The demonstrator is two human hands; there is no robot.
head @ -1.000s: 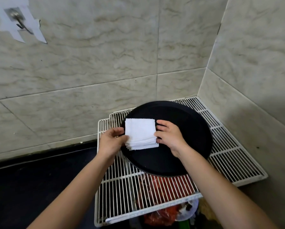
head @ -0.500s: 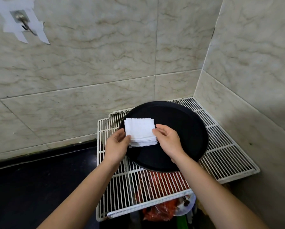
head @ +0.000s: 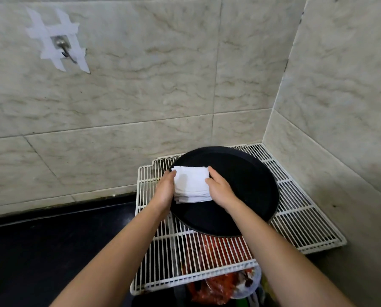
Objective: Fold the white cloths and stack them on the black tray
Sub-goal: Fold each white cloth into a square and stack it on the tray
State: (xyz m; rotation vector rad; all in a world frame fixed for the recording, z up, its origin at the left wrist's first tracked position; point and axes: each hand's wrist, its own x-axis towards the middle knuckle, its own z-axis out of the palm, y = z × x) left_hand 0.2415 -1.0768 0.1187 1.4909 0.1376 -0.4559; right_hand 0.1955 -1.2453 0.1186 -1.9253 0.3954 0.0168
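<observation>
White folded cloths sat stacked on the near-left part of the black tray, left hand and right hand pressing the sides with straightish fingers, soft light stuff I'd guess, so clamp the whole pile from both edges

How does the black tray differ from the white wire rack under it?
The black tray is round and solid; the white wire rack is angular and an open grid. The black tray is dark, the white wire rack pale. The black tray carries a stack of folded white cloths; the white wire rack carries the tray, and a red bag shows through its bars. Both lie roughly flat in the corner of the tiled walls.
</observation>
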